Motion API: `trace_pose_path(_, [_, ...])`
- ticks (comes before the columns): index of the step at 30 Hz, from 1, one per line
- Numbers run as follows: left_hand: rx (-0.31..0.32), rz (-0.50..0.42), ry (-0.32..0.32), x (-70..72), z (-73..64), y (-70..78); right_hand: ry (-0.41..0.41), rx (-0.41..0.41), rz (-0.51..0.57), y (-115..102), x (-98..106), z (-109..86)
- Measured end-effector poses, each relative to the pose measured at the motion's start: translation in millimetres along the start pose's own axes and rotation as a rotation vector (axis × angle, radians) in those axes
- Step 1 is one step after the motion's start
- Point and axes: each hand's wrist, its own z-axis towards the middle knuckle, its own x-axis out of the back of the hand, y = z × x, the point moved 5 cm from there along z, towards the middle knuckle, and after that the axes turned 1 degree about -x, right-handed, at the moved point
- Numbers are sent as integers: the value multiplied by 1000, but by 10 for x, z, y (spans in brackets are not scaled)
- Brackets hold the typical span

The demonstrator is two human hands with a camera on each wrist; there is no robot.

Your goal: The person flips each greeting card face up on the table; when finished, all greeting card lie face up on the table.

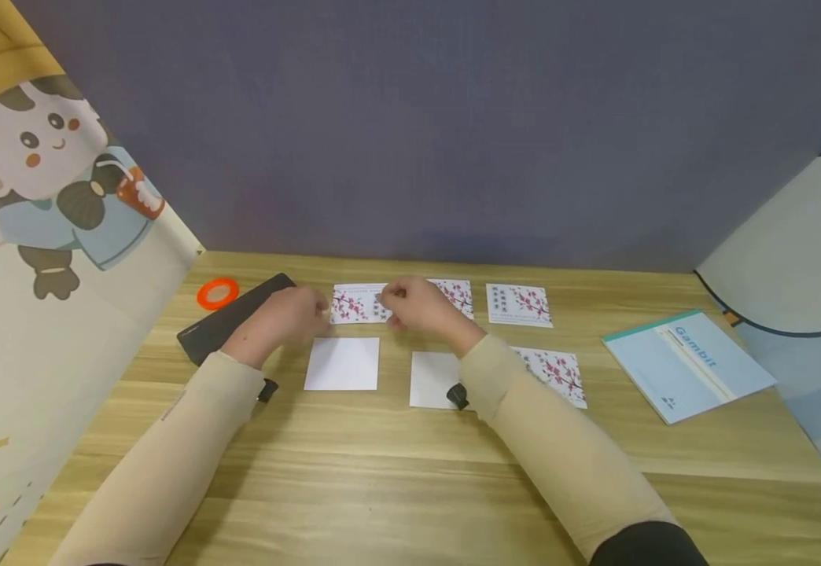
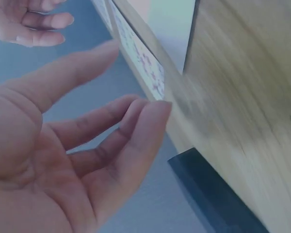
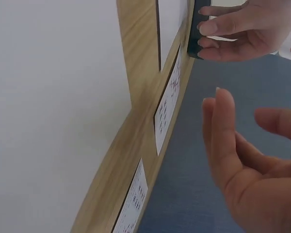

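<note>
Head view: a blossom card [image 1: 356, 305] lies between left grip [image 1: 287, 315] and right grip [image 1: 419, 305], both slack-fingered, seemingly empty.

Recorded pink blossom sprays and dark characters on white cards [image 1: 520, 305]; plain white on square sheets [image 1: 342, 364]; orange on ring [image 1: 201, 296]; black on long case [image 1: 221, 327]; pale blue, teal-edged on notepad [image 1: 690, 367]; streaked light-brown grain on tabletop [image 1: 382, 479].
</note>
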Motion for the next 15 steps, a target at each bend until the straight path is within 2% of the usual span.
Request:
trace_pose_path(3, [4,19,-49,-32,-68,3,-63,15,-25,5,-72,-56])
trace_pose_path(8, [-12,66,-94,-76,-134,1,-146,10,-17,73,-198,-105])
trace_pose_path(15, [-65,128,-119,-144,-167,-44,-186,-39,-63,182,-291,-95])
